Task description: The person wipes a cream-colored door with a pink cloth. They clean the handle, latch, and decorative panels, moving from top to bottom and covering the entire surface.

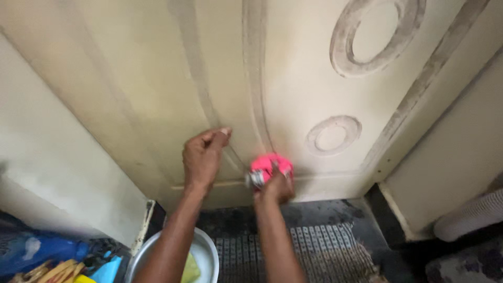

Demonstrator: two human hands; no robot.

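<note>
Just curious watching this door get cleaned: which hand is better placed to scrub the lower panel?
The right hand, probably: it presses the pink scrubber against the cream door. The left hand only rests its fingers there, holding nothing.

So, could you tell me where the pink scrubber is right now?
In the head view, the pink scrubber is in the right hand, pressed against the door near its bottom edge.

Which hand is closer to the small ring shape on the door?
Right. The right hand, holding a pink scrubber, is just below-left of the small ring; the left hand is farther left.
</note>
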